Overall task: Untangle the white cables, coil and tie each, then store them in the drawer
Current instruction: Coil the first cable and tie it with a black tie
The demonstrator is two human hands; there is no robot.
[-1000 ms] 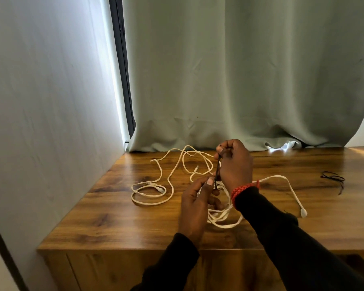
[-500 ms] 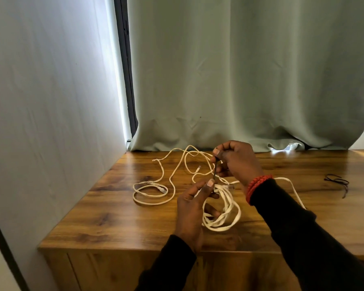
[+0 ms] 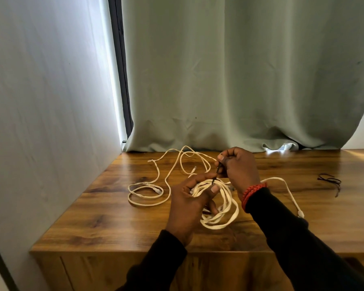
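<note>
A coiled white cable [image 3: 221, 215] hangs from my left hand [image 3: 189, 204], which grips the top of the coil just above the wooden cabinet top [image 3: 114, 223]. A thin dark tie [image 3: 216, 173] runs up from the coil to my right hand [image 3: 237, 166], which pinches its upper end. One end of this cable, with a plug [image 3: 300, 213], trails to the right past my right sleeve. A second white cable [image 3: 153, 190] lies loose in open loops to the left and behind my hands. The drawer is not in sight.
Another dark tie [image 3: 329, 181] lies on the cabinet top at the far right. A pale green curtain [image 3: 240, 80] hangs along the back edge and a white wall [image 3: 40, 122] closes the left side. The cabinet front [image 3: 93, 269] drops below the near edge.
The coil has shifted slightly right and lower in my left hand. My right hand has kept hold of the dark tie, now stretched upward from the coil. The view has tilted a little.
</note>
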